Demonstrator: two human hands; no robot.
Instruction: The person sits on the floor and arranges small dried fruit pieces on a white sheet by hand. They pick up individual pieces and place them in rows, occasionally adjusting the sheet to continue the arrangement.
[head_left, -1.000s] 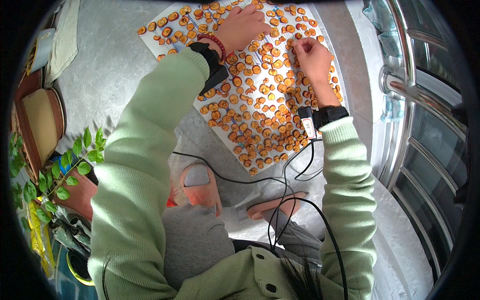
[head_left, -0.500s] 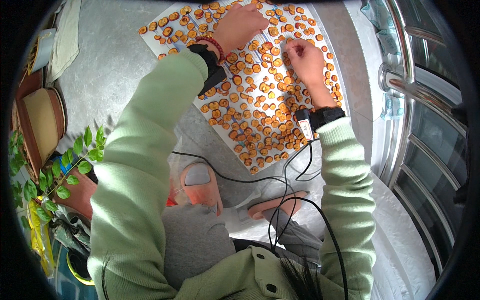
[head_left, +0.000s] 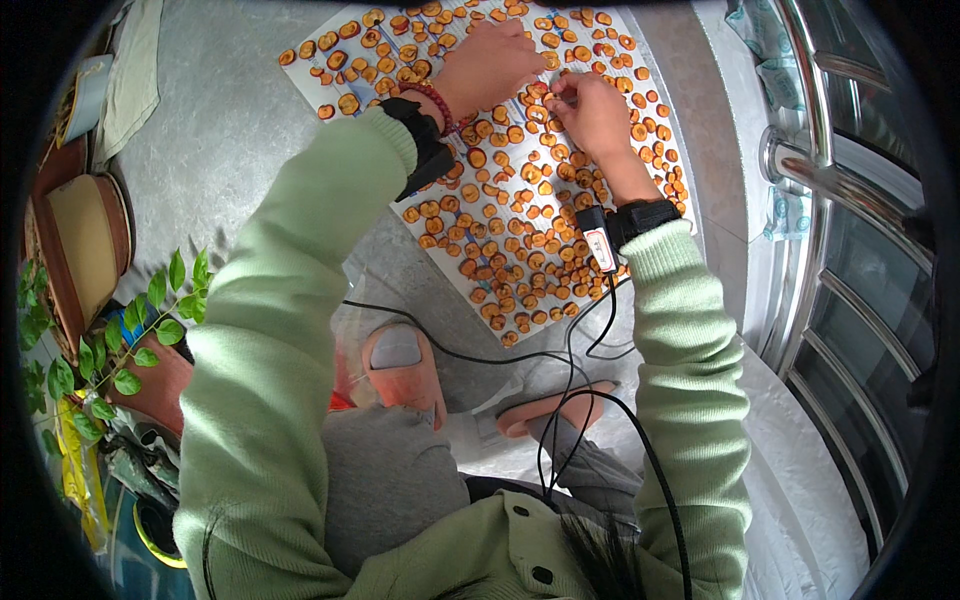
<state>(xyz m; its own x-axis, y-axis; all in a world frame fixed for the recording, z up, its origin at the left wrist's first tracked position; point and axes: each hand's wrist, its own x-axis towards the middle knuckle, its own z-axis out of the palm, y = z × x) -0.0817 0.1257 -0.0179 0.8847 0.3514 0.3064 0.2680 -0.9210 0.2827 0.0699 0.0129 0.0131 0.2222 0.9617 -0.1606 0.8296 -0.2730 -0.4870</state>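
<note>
Many round orange-brown fruit slices (head_left: 477, 158) with dark red rims lie spread over a printed white sheet (head_left: 440, 262) on the floor. My left hand (head_left: 492, 68) is over the far part of the sheet, its fingers bent down and closed, fingertips hidden behind the hand. Close to its right, my right hand (head_left: 594, 112) holds thumb and fingers together in a pinch just above the slices; whatever is between them is too small to make out. The two hands nearly meet. Both wrists carry black straps, and a red bead bracelet (head_left: 432, 100) circles the left one.
Black cables (head_left: 480, 359) run from the right wrist strap past my slippered feet (head_left: 404, 372). A metal railing (head_left: 815, 180) and glass panels stand at the right. Along the left are a leafy plant (head_left: 125, 350), brown-and-tan pots (head_left: 85, 250) and a white cloth (head_left: 130, 80).
My right hand has moved left, toward the left hand. My left hand has shifted slightly nearer to me and to the right. The cables by the right wrist moved with it.
</note>
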